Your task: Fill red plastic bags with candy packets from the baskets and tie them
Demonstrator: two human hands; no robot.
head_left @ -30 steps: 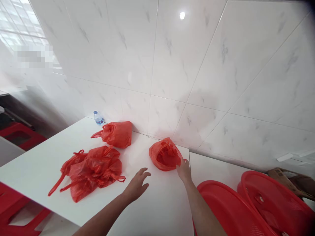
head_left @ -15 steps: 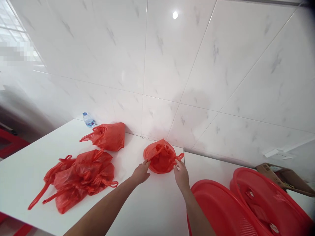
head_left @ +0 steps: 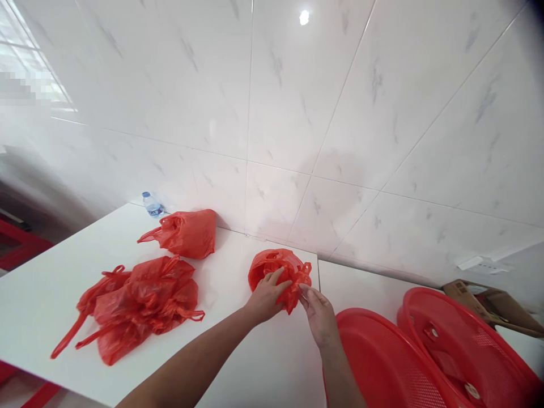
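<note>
A red plastic bag [head_left: 260, 266] sits on the white table near the wall, its mouth gathered and crumpled toward me. My left hand [head_left: 267, 297] lies against the front of the bag's mouth, thumb and forefinger apart; its other fingers are partly hidden. With thumb and fingertips, my right hand [head_left: 319, 314] pinches the crumpled right edge of the same bag. What the bag contains is hidden. To the left, a heap of red plastic bags [head_left: 142, 303] lies with loose handles trailing. Behind the heap stands a fuller red bag [head_left: 198, 233].
A clear water bottle [head_left: 153, 205] stands by the wall at the table's far left. Two red plastic baskets [head_left: 378, 351] are close to my right forearm, with an open cardboard box [head_left: 493, 306] behind them. A tiled wall [head_left: 280, 192] bounds the white table [head_left: 225, 272].
My left hand has moved right, from the bag's left rim to the front of its mouth. The wide opening is now gathered and the right handle drawn in; my right hand keeps its pinch.
</note>
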